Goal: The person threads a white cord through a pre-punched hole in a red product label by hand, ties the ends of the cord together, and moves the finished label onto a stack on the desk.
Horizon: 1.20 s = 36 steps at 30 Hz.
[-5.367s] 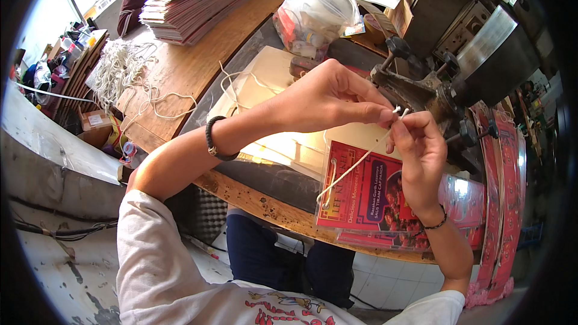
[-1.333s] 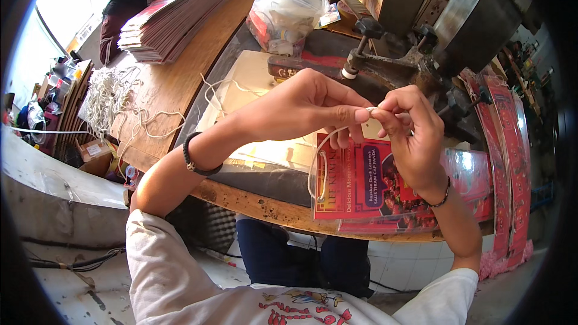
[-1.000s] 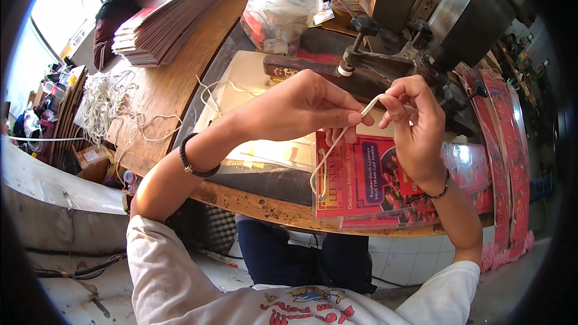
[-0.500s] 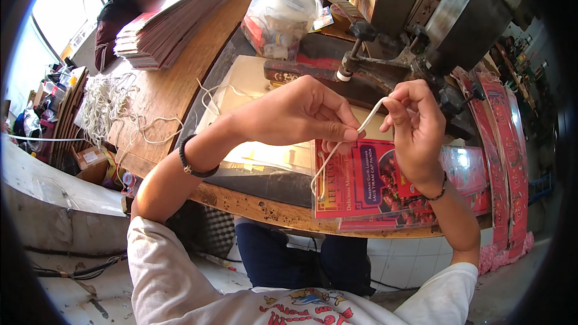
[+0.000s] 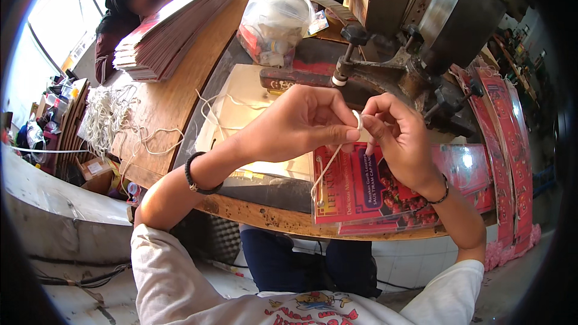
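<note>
A thin white cord [image 5: 326,171] runs from the left edge of a red printed card [image 5: 355,198] up to my fingers. My left hand [image 5: 313,121] pinches the cord between thumb and forefinger. Close against it, my right hand [image 5: 400,138] grips the same cord, which bends in a small loop between the two. Both hands hover above the glossy card, which lies on other red cards near the table's front edge. My right hand hides part of the card's upper right.
Behind my hands stand a metal press [image 5: 415,54] with black knobs and a clear plastic bag [image 5: 274,24]. At left lie a heap of white cords [image 5: 111,108] and a tall stack of cards [image 5: 162,36]. A person [image 5: 129,0] sits beyond. Long red strips [image 5: 503,144] hang at right.
My hands have come together, the right moving left and down toward the left. The cord stretched between them is now a small loop at the fingertips.
</note>
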Tool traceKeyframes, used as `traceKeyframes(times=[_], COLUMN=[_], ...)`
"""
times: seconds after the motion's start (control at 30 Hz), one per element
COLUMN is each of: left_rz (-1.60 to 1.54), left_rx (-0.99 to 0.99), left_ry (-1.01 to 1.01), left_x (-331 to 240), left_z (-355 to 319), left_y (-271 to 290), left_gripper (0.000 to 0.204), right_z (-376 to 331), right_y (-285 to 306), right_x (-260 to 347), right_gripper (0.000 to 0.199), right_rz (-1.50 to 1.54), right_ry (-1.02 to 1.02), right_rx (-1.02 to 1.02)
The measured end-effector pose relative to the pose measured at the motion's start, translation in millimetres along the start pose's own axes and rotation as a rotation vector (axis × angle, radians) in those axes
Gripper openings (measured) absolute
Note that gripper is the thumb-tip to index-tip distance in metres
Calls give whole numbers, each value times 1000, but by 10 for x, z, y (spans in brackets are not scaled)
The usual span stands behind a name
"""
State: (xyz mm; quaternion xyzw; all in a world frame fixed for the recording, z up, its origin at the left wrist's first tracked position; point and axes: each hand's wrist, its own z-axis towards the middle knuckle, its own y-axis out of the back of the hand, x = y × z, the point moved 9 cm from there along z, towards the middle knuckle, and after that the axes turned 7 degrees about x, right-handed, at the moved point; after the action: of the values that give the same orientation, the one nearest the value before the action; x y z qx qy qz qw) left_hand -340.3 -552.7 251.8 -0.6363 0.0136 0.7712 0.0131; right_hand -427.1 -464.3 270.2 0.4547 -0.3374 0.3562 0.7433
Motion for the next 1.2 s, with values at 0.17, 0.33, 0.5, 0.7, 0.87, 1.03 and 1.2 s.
traceKeyframes(times=[0.17, 0.33, 0.5, 0.7, 0.87, 1.03, 1.2], left_rz=[12, -27, -52, -81, -69, -53, -28], left_rx=[-5, -7, 15, 8, -43, -8, 42], left_ry=[-1, 57, 73, 22, 61, 91, 100], left_x=[-8, 124, 145, 170, 166, 175, 174], left_z=[9, 25, 36, 44, 49, 26, 46], left_y=[24, 77, 49, 71, 74, 148, 148], left_gripper=[22, 17, 13, 16, 16, 11, 11], right_z=[-36, -40, -49, -60, -62, -41, -24], right_y=[-119, -153, -199, -251, -235, -250, -231], right_x=[-162, -219, -264, -236, -264, -208, -237], right_gripper=[22, 21, 21, 22, 18, 19, 16], right_rz=[135, 237, 281, 305, 372, 363, 363], right_ry=[-183, -219, -279, -241, -193, -90, -58], right_rx=[129, 162, 201, 207, 158, 174, 172])
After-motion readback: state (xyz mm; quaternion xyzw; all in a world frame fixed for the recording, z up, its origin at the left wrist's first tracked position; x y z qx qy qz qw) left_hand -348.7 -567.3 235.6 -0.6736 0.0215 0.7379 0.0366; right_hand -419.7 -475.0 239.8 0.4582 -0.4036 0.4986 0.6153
